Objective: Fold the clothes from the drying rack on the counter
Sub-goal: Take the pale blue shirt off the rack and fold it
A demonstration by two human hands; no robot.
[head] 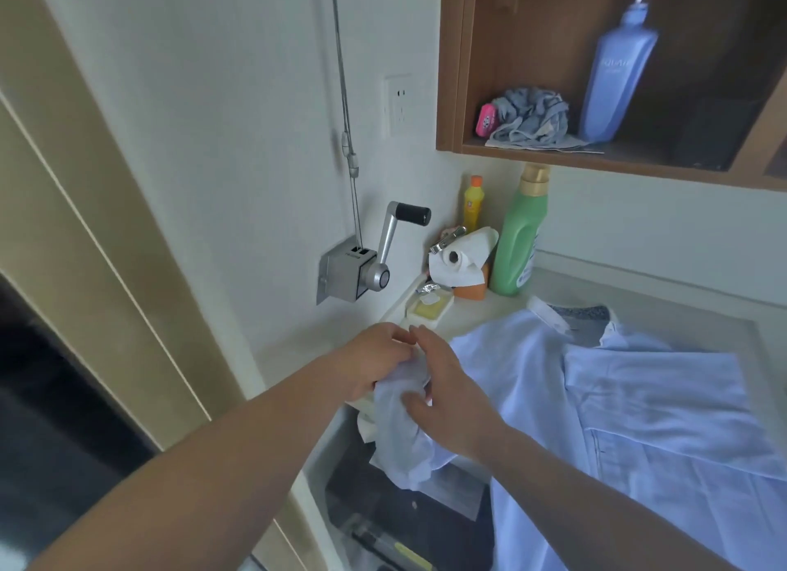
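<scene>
Light blue shirt (639, 400) lies spread on the counter (489, 302), collar toward the wall, one sleeve (400, 425) trailing off the counter's left edge. My left hand (374, 362) grips the sleeve's bunched end, fingers curled round the cloth. My right hand (451, 396) holds the same sleeve, thumb pressed on the fabric, fingers wrapped behind; probably pinching, though the far fingers are hidden. Green bottle (517, 247) and paper roll (462, 255) stand in the corner.

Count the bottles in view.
3: blue pump bottle on the wooden shelf; green bottle and small yellow bottle on the counter. Others may be hidden.
</scene>
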